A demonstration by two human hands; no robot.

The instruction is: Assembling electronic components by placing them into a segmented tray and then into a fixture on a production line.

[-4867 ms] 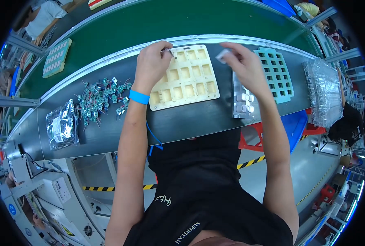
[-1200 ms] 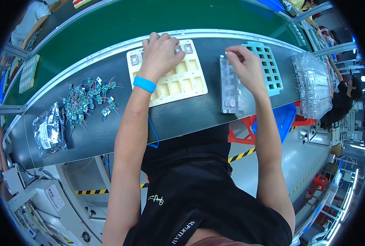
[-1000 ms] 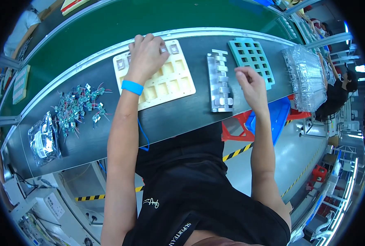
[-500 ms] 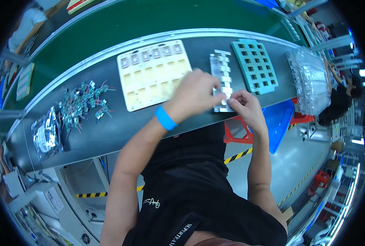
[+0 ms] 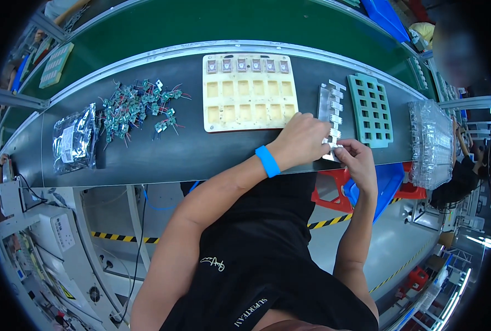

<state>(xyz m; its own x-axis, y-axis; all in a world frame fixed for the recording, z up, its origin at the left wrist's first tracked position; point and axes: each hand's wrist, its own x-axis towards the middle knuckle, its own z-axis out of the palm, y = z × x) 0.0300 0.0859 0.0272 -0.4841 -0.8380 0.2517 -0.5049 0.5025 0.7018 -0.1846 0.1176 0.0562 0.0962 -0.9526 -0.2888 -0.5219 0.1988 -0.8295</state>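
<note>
A silver metal fixture with a row of toothed pieces along it lies on the dark bench, its near end between my hands. My left hand, with a blue band at the wrist, curls at the left of that end, fingers pinched; what they hold is hidden. From the right, my right hand pinches the same end with thumb and forefinger. Left of the fixture lies a cream tray with rectangular pockets; small framed parts fill its far row. A green tray with square holes lies just to the right.
A heap of small green circuit boards with wires lies on the left, beside a silver antistatic bag. Clear plastic trays are stacked at the right end. Below the bench edge are a blue bin and a red stool.
The whole view has shifted and turned, so the bench things appear further right. My left hand has closed in on the fixture's near end; my right hand stays there.
</note>
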